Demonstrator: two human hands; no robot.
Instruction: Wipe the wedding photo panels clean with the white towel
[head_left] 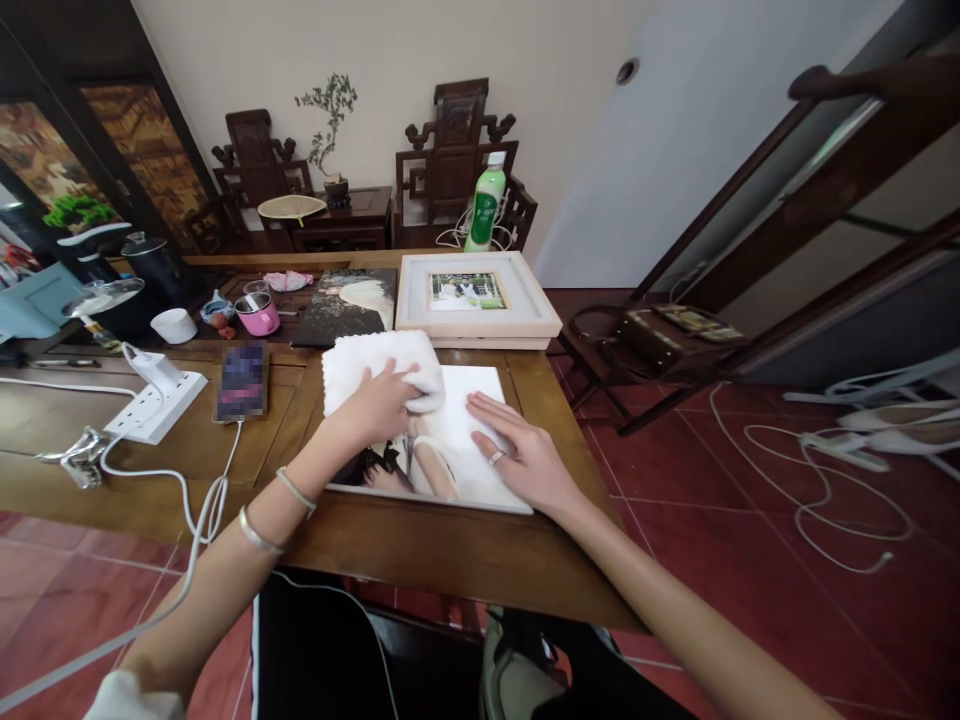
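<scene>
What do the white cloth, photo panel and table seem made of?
The white cloth looks like thick, soft towelling. The photo panel seems a matte print on board or canvas, edge white. The table is smooth brown wood, joints visible.

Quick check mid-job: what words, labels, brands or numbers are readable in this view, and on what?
No text here can be read.
Green bottle label: markings too small to read.
Phone screen: blurred out.
Power strip: no legible marking.
Photo print, under the left hand on the towel and the flat right hand: picture only, no words seen.
</scene>
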